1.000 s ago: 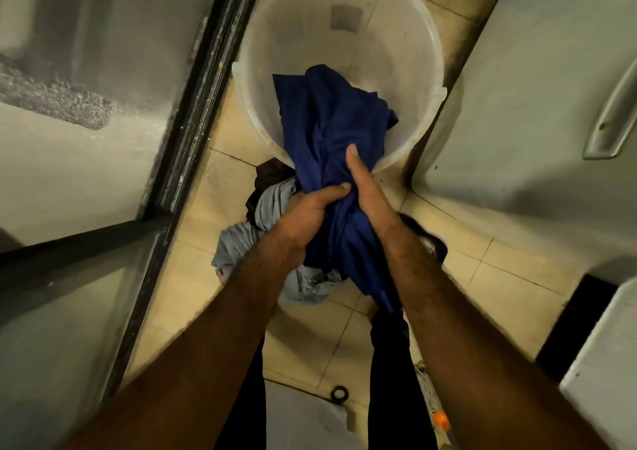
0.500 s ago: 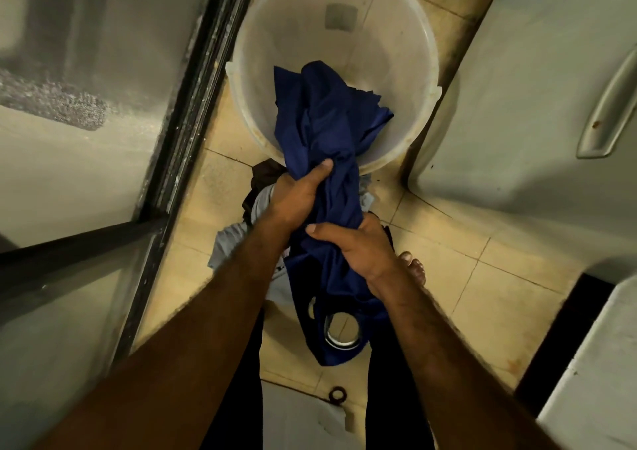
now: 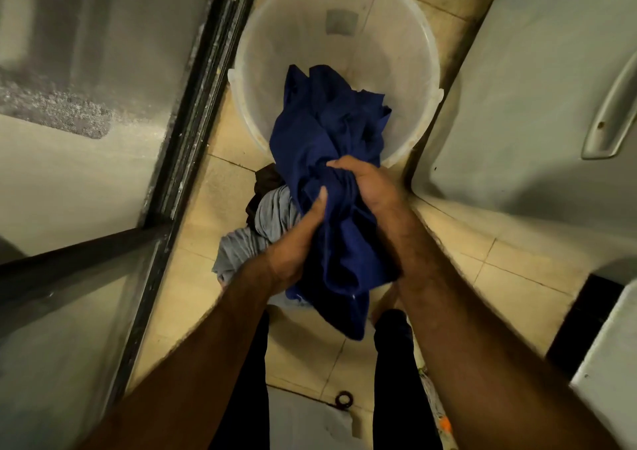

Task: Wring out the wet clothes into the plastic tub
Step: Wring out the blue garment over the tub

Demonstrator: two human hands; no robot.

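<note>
Both the left hand [image 3: 293, 253] and right hand [image 3: 365, 184] grip the blue cloth [image 3: 324, 132] over the tub [image 3: 406, 46]; grey clothes [image 3: 262, 222] on the floor likely wait unwrung

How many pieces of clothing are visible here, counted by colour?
blue cloth: 1
grey cloth: 1
dark brown cloth: 1
Total: 3

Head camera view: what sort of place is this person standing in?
Probably a home washing area or bathroom: a tiled floor, a translucent plastic tub with a blue garment hanging into it, and a heap of grey clothes beside it.
</note>
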